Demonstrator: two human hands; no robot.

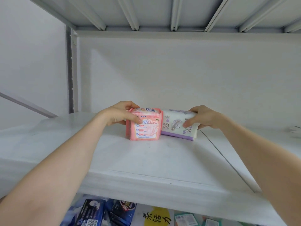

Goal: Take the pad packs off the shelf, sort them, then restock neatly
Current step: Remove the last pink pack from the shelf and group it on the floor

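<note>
**Two pad packs held side by side on the white shelf**

The left hand (121, 114) gripped a pink pad pack (144, 126), fingers curled over its top and thumb pressed against its printed front. The right hand (202, 117) held a white and purple pad pack (178, 125) from its right end, fingers over the top and thumb on the front face. Both packs stood on the white shelf (154, 157), roughly mid-depth, well forward of the back panel (179, 70). They touched each other along their inner sides, the pink one on the left and upright, the white and purple one leaning back slightly. Both forearms reached in from the lower corners.

Overhead ran the ribbed underside of the upper shelf (154, 12), carried at the left by a perforated metal upright (71, 70). Beneath the front edge of the white shelf, a lower level held dark blue packs (104, 212), a white pack with a yellow patch and black characters (157, 216), and a teal-edged pack (185, 218).
</note>
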